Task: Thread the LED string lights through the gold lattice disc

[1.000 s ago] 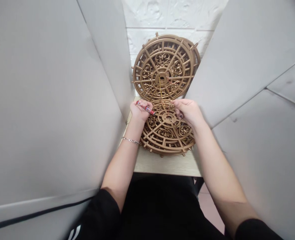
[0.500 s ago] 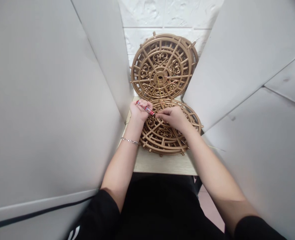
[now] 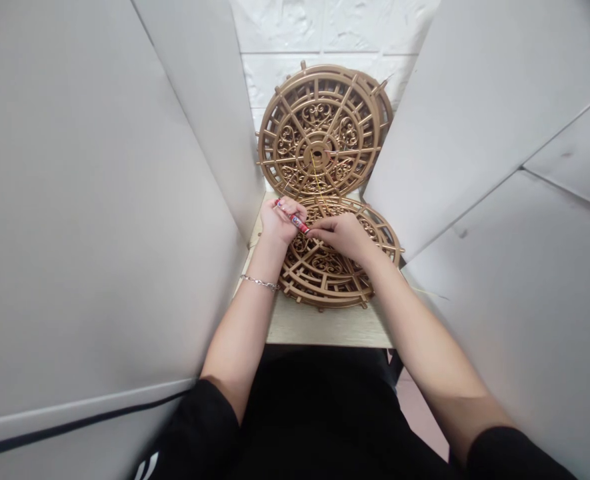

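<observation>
My left hand (image 3: pixel 283 219) is closed round a slim red tube with a white and blue printed label (image 3: pixel 295 219), which slants down to the right across the fingers. My right hand (image 3: pixel 342 235) pinches the tube's lower right end, and its fingertips hide that tip. Beneath both hands lies a flat stack of round gold lattice frames (image 3: pixel 332 288) with scrollwork inside. Behind it, more round gold frames (image 3: pixel 319 77) lean upright against the wall. A thin yellow thread (image 3: pixel 316 175) runs down from the hub of the front leaning frame.
The frames rest on a pale wooden tabletop (image 3: pixel 325 328). Grey-white panels rise close on the left (image 3: pixel 99 200) and right (image 3: pixel 485 133), making a narrow space. A white brick-pattern wall (image 3: pixel 285 27) closes the back. A black cable (image 3: pixel 75 421) runs along the lower left.
My right fingertips have moved slightly left onto the tube's dark end, which showed before and is now covered. The whole view has shifted a little.
</observation>
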### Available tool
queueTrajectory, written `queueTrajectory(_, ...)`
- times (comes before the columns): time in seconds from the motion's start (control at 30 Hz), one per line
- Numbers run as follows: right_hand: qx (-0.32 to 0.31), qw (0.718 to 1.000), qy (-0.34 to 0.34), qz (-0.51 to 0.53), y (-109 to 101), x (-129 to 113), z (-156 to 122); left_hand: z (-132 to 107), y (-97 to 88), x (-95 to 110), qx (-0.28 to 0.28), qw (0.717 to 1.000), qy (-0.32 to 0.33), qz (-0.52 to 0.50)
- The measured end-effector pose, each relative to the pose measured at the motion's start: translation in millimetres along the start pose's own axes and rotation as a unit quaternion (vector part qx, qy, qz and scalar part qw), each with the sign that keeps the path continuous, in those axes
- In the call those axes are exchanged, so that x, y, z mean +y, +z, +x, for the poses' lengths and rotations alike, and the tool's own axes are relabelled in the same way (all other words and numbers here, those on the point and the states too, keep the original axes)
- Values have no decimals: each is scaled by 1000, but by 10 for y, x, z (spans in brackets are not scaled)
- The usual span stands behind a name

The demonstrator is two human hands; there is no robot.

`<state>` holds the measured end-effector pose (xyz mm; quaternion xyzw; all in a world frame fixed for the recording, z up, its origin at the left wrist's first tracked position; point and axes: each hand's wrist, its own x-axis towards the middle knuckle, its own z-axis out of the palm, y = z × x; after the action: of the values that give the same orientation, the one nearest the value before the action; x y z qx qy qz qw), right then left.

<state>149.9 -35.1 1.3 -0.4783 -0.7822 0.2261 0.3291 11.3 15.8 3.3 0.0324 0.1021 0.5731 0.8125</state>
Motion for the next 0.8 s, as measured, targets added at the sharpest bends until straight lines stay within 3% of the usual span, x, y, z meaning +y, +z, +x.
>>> queueTrajectory(0.6,5,997,-34,-74,10,-65,26,-84,75,20,-15,1000,12,19)
queueTrajectory(0.8,-33,999,-2,21,-92,-65,18,-58,39,38,-17,997,-59,51)
